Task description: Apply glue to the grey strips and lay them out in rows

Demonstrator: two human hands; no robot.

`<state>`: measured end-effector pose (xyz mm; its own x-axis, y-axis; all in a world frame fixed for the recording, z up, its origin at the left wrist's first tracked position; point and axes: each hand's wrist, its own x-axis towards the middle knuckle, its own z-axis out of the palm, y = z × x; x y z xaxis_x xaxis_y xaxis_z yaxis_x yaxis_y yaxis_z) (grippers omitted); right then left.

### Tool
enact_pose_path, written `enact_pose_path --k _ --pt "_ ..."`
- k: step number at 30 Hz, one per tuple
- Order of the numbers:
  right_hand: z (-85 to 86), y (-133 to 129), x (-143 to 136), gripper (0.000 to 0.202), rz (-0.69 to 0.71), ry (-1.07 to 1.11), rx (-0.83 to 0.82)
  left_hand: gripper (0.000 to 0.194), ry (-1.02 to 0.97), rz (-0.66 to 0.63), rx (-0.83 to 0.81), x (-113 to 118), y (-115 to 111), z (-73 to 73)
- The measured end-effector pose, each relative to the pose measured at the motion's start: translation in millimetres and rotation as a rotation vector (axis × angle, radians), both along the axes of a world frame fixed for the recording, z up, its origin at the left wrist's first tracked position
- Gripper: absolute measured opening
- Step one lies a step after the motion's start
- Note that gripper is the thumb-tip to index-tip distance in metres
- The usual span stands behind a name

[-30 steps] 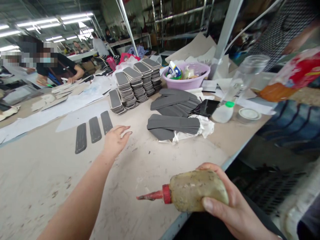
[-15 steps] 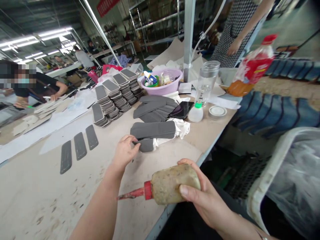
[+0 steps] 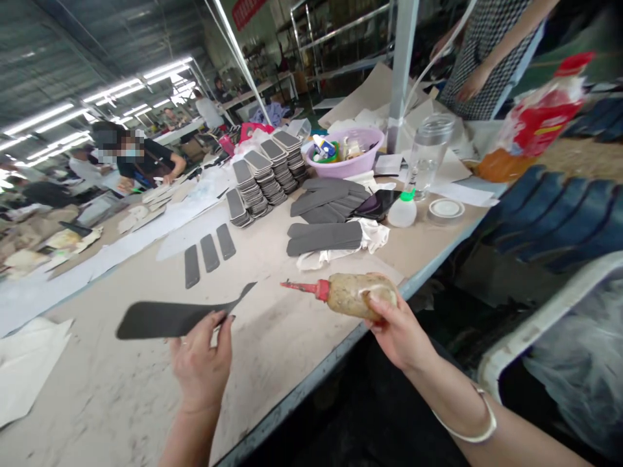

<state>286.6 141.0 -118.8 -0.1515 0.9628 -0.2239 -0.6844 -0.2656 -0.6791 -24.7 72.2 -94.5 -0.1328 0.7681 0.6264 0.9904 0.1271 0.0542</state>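
My left hand (image 3: 202,357) pinches a long dark grey strip (image 3: 160,319) near its narrow, bent end, holding it over the tabletop. In my right hand (image 3: 396,324) is a stained glue bottle (image 3: 357,295) with a red nozzle, lying sideways in the grip and pointing left. Three small grey pieces (image 3: 209,253) lie side by side on the table. Beyond them stand several stacks of light-edged grey pieces (image 3: 256,188). A pile of grey strips (image 3: 324,238) rests on a white cloth (image 3: 374,236), with more loose grey strips (image 3: 331,200) behind it.
Around the far right of the table (image 3: 428,250) are a purple basin (image 3: 341,168), a phone (image 3: 384,204), a small green-capped bottle (image 3: 402,211), a clear jar (image 3: 428,159) and a red-labelled bottle (image 3: 540,126). A lined bin (image 3: 506,344) stands at right. Other people work behind.
My left hand has moved away from the pile towards the left with a grey strip in it. My right hand has raised the glue bottle. The camera view has turned left.
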Motion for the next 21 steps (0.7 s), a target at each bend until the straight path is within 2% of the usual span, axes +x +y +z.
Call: enact_pose_path --k 3,5,7,10,11,13,15,16,18,21 --pt "-1.4 -4 -7 0.043 0.038 -0.043 0.022 0.034 -0.213 -0.018 -0.270 22 -56 -32.1" --pt "-2.3 -8 -12 0.044 0.075 -0.086 0.052 0.040 -0.414 -0.014 -0.372 38 -84 -42.1" --pt "-3.0 -12 -17 0.045 0.110 -0.139 0.095 0.045 -0.638 0.006 -0.373 45 -107 -38.1" --pt "-3.2 -17 -23 0.046 0.146 -0.234 0.159 0.047 -0.918 0.043 -0.291 36 -138 -19.0" --pt "-3.1 -19 -25 0.046 0.156 -0.264 0.177 0.046 -0.921 0.097 -0.251 30 -148 -13.5" --pt "-2.7 -23 -29 0.047 0.177 -0.303 0.208 0.047 -0.766 0.289 -0.218 18 -166 -8.1" --pt "-2.0 -26 -34 0.048 0.200 -0.320 0.235 0.052 -0.574 0.480 -0.328 9 -180 -10.7" --pt "-1.7 -28 -36 0.049 0.210 -0.325 0.246 0.056 -0.525 0.531 -0.420 8 -184 -14.4" --pt "-1.1 -32 -39 0.050 0.230 -0.335 0.267 0.060 -0.527 0.547 -0.571 8 -187 -23.9" --pt "-1.8 -36 -43 0.050 0.248 -0.360 0.290 0.049 -0.587 0.498 -0.585 12 -179 -37.5"
